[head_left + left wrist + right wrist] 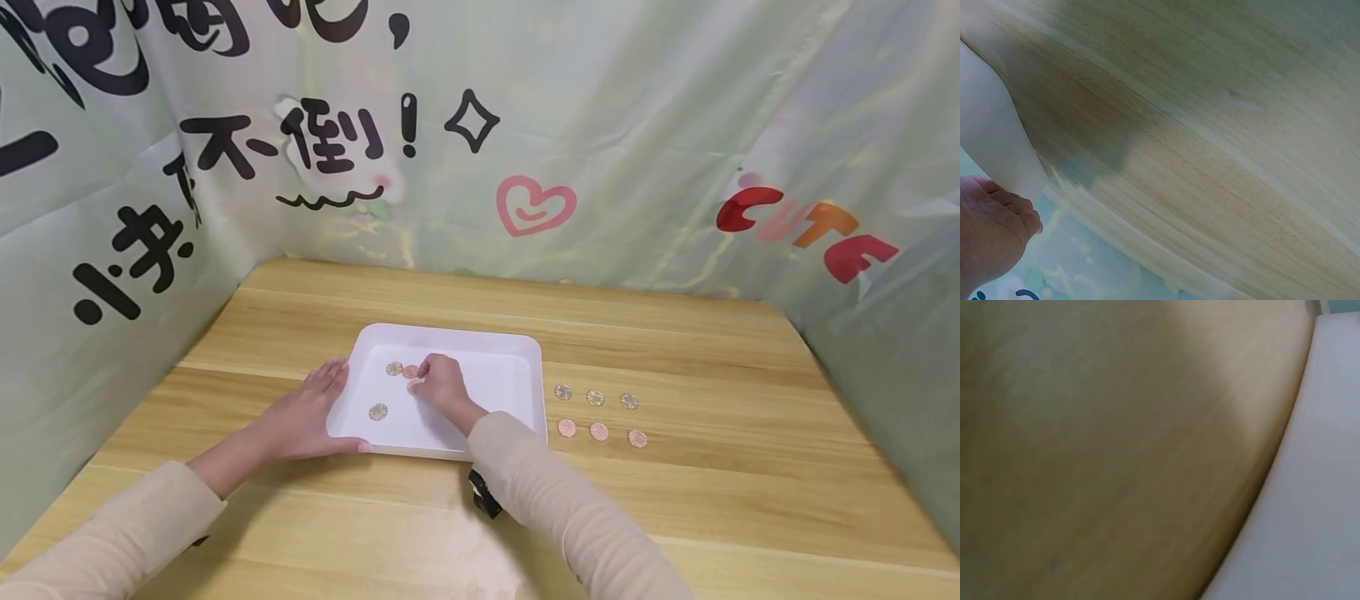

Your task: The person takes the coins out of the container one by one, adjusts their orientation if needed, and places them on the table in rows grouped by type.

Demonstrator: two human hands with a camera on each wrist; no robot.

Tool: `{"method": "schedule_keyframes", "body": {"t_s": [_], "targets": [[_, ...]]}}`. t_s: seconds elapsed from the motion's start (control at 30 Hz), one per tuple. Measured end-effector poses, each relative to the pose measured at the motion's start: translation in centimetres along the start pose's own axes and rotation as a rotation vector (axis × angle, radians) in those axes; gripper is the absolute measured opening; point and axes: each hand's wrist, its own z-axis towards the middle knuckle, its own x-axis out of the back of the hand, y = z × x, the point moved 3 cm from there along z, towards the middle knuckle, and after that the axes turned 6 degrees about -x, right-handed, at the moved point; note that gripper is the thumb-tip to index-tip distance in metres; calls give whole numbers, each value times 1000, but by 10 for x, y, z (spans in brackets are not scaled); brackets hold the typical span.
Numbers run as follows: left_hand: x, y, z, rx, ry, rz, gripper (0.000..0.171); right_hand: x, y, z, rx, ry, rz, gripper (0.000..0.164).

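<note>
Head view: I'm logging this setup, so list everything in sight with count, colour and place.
Tray: one, white, mid-table.
Discs in tray: three seen, two gold, one pink by the fingers.
Discs on table: six right of tray, far row gold, near row pink.
Table: one, light wood.
Backdrop: pale green printed sheet on three sides.
Left hand: flat against tray's left edge.
Right hand: in tray, pinching a pink disc.
Sleeves: two, beige.

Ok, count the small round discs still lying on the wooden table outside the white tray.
6, right of the white plastic tray: three silvery discs in the far row, three pink discs in the near row. None looks hidden.
</note>
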Motion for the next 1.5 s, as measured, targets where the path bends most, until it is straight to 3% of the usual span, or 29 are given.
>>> {"method": "schedule_keyframes", "body": {"t_s": [0.13,0.23,0.4,0.57,0.93,1.5], "targets": [[0,0,0,0,2,-4,113,1,-4,-4,17,-24,-147,17],[-1,0,0,2,5,-7,113,3,-5,-5,23,-34,-168,17],[-1,0,0,2,6,-4,113,6,-3,-6,3,-27,-23,13],[1,1,0,-1,7,-8,112,11,0,-8,-79,-68,114,14],[2,4,-1,-4,13,-9,112,41,1,-28,-135,-143,360,11],[3,5,-3,-4,11,0,111,88,30,-44,-153,-110,436,11]]}}
